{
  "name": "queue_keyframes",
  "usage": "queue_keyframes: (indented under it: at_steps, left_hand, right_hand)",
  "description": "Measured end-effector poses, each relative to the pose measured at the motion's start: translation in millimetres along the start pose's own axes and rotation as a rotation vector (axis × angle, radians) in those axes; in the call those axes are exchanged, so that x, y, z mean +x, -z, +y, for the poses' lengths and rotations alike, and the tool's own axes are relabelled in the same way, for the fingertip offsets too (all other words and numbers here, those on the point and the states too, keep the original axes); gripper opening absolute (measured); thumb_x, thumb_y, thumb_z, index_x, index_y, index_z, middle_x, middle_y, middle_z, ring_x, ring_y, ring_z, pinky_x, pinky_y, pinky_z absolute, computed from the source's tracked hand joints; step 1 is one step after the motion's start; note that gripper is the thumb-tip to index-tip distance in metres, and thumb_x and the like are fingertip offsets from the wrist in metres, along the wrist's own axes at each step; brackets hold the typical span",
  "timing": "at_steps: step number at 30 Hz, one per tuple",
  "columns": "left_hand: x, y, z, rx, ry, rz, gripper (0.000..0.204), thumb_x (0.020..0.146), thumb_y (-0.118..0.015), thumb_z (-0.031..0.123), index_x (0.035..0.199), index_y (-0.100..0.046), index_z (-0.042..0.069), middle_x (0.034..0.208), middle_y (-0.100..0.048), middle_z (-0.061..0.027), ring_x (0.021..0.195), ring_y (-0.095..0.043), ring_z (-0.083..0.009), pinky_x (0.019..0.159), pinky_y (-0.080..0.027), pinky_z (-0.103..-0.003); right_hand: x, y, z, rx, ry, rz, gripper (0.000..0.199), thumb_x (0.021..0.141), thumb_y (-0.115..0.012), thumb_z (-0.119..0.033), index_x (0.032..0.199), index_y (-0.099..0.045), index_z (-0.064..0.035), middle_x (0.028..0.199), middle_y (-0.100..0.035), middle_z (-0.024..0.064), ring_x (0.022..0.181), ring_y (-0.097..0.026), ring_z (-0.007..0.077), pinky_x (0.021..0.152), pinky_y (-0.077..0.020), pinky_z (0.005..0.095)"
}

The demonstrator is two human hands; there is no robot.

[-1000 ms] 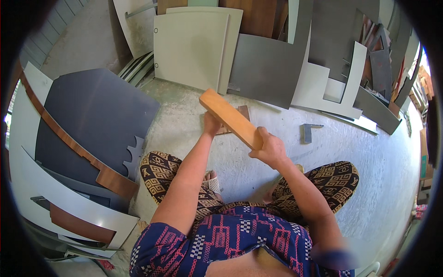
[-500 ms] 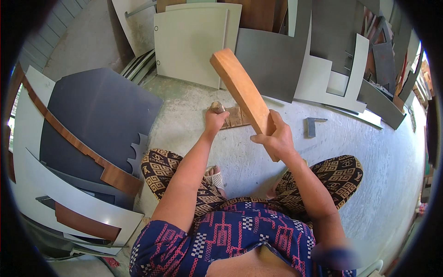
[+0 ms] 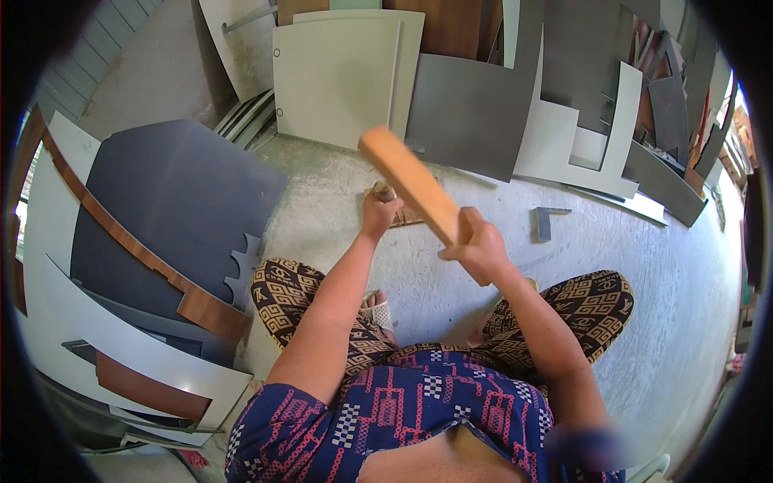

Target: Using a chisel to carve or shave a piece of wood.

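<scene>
My right hand (image 3: 481,247) is wrapped round the near end of a thick, light-brown wooden block (image 3: 417,187). The block slants up and to the left, its far end just above and beyond my other hand. In the fist of my left hand (image 3: 378,216) is an upright wooden handle (image 3: 383,191) with a worn, rounded top. Whatever lies below that handle is hidden by the fist. Under my left hand a flat piece of brown wood (image 3: 410,216) lies on the floor, partly covered by the raised block.
A small grey L-shaped piece (image 3: 545,225) lies on the concrete floor (image 3: 644,274) to the right. Pale (image 3: 338,76) and grey panels (image 3: 463,113) lean at the back. On the left are a dark sheet (image 3: 169,201) and a long brown strip (image 3: 129,233). My bent knees flank the work.
The far end of the wooden block has swung down toward the top of the handle. My left hand keeps its grip in nearly the same place.
</scene>
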State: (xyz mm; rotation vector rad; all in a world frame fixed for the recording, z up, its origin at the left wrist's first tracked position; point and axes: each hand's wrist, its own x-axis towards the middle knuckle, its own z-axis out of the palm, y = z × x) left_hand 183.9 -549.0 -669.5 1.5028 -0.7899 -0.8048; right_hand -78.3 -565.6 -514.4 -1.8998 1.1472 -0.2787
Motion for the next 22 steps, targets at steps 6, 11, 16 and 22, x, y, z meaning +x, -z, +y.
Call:
queue_keyframes:
  at_steps: [6, 11, 16, 22]
  left_hand:
    - [-3, -1, 21, 0.024, 0.206, 0.060, 0.025, 0.073, -0.072, 0.007, 0.096, -0.065, 0.003, 0.076, -0.060, 0.0002, 0.061, -0.055, -0.0082, 0.051, -0.046, -0.024]
    - [0, -8, 35, -0.150, 0.152, 0.075, 0.015, 0.074, -0.072, 0.007, 0.085, -0.063, 0.001, 0.069, -0.061, -0.0024, 0.056, -0.055, -0.0098, 0.048, -0.044, -0.027]
    - [1, -34, 34, -0.095, 0.172, -0.035, 0.024, 0.075, -0.074, 0.008, 0.095, -0.061, 0.005, 0.079, -0.061, -0.0018, 0.065, -0.058, -0.0086, 0.054, -0.048, -0.023]
    - [2, -47, 20, 0.055, 0.081, -0.044, 0.019, 0.075, -0.072, 0.013, 0.090, -0.066, 0.003, 0.070, -0.063, -0.0020, 0.061, -0.058, -0.0115, 0.057, -0.048, -0.029]
  right_hand:
    - [8, 19, -5, 0.428, -0.007, 0.190, 0.062, 0.057, -0.084, -0.022, 0.105, -0.055, 0.0031, 0.089, -0.063, 0.0127, 0.080, -0.061, 0.0224, 0.074, -0.0497, 0.0333]
    - [7, 29, 2, 0.467, -0.092, 0.222, 0.062, 0.058, -0.083, -0.021, 0.107, -0.054, 0.0051, 0.091, -0.062, 0.0141, 0.082, -0.062, 0.0231, 0.075, -0.0498, 0.0342]
    - [3, 29, 6, 0.477, -0.072, 0.253, 0.066, 0.058, -0.084, -0.022, 0.110, -0.055, 0.0058, 0.092, -0.063, 0.0142, 0.083, -0.062, 0.0231, 0.075, -0.0502, 0.0341]
    - [-4, 32, 9, 0.373, -0.092, 0.204, 0.074, 0.057, -0.084, -0.024, 0.119, -0.055, 0.0040, 0.098, -0.066, 0.0147, 0.087, -0.065, 0.0233, 0.079, -0.0516, 0.0338]
